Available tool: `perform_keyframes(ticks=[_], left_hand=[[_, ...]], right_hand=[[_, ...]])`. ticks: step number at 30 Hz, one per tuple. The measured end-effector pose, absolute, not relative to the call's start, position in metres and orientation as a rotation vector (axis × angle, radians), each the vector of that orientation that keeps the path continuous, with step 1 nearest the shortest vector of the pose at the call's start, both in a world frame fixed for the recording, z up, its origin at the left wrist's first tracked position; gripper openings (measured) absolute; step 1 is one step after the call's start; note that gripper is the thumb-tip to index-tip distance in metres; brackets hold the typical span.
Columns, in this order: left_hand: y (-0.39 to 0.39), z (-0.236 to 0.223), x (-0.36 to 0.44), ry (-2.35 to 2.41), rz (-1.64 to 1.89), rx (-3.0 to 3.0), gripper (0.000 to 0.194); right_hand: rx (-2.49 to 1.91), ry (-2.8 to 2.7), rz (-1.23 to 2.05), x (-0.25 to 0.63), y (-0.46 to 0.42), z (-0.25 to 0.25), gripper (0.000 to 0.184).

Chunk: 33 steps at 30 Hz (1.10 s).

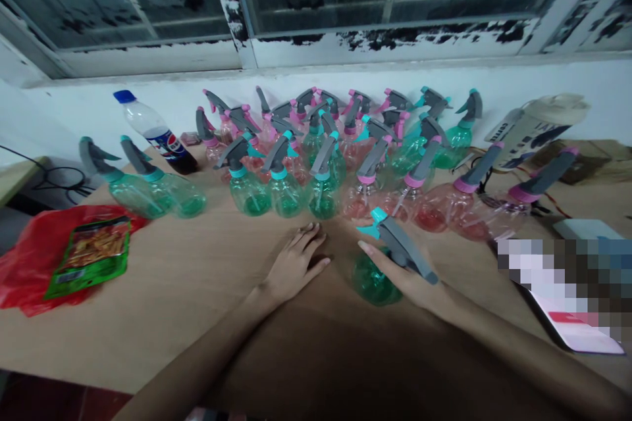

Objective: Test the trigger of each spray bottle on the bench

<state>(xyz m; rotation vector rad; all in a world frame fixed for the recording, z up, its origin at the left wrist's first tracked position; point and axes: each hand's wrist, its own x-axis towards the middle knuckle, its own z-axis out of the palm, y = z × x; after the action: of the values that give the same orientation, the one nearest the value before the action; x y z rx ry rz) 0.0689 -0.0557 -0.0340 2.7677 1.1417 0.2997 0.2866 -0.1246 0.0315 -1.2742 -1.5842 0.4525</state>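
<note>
My right hand (409,279) is wrapped round the neck area of a green spray bottle (372,279) with a grey and teal trigger head. The bottle is near the table's front middle, its nozzle pointing left; most of my fingers are hidden behind it. Palm down on the wooden table (187,316), my left hand (296,260) holds nothing, its fingers spread. Just beyond it stands a row of green spray bottles (288,194). Pink spray bottles (437,207) continue that row to the right, beyond my right hand.
More spray bottles crowd toward the wall. At left are two green bottles (182,194), a cola bottle (165,138), and a snack packet (93,250) on a red plastic bag (29,263). A phone (567,316), partly blurred out, and a large white container (538,125) are at right.
</note>
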Motion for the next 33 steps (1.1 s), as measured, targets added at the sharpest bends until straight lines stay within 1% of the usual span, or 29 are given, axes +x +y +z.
perform_keyframes(ticks=[3, 5, 10, 13, 16, 19, 22, 24, 27, 29, 31, 33], left_hand=[[-0.055, -0.035, 0.069, 1.138, 0.313, 2.768, 0.050], [-0.055, -0.035, 0.069, 1.137, 0.320, 2.767, 0.049], [-0.055, -0.033, 0.070, 1.137, 0.336, 2.765, 0.048], [-0.056, -0.034, 0.070, 1.145, 0.337, 2.762, 0.049], [-0.057, -0.036, 0.069, 1.149, 0.333, 2.751, 0.047], [-0.061, -0.037, 0.069, 1.098, 0.371, 2.734, 0.039], [-0.068, -0.036, 0.072, 1.016, 0.418, 2.696, 0.035], [-0.073, -0.034, 0.074, 0.977, 0.433, 2.663, 0.042], [-0.083, -0.029, 0.078, 0.904, 0.437, 2.636, 0.073], [-0.090, -0.026, 0.081, 0.878, 0.448, 2.619, 0.090], [-0.097, -0.022, 0.083, 0.898, 0.456, 2.586, 0.098], [-0.104, -0.018, 0.084, 0.943, 0.443, 2.538, 0.102]], right_hand=[[-1.259, -1.593, 0.429, 0.286, -0.122, 0.029, 0.024], [-1.264, -1.599, 0.406, 0.286, -0.122, 0.027, 0.024], [-1.290, -1.580, 0.378, 0.284, -0.124, 0.032, 0.013], [-1.293, -1.578, 0.421, 0.283, -0.125, 0.034, 0.001], [-1.297, -1.579, 0.472, 0.283, -0.125, 0.032, 0.005], [-1.326, -1.570, 0.494, 0.283, -0.124, 0.027, 0.011], [-1.330, -1.569, 0.471, 0.283, -0.122, 0.025, 0.012], [-1.311, -1.569, 0.487, 0.282, -0.120, 0.024, 0.014], [-1.294, -1.548, 0.506, 0.280, -0.119, 0.023, 0.019], [-1.284, -1.524, 0.524, 0.278, -0.119, 0.021, 0.017], [-1.267, -1.500, 0.545, 0.276, -0.120, 0.021, 0.015], [-1.255, -1.490, 0.541, 0.273, -0.121, 0.022, 0.016]])
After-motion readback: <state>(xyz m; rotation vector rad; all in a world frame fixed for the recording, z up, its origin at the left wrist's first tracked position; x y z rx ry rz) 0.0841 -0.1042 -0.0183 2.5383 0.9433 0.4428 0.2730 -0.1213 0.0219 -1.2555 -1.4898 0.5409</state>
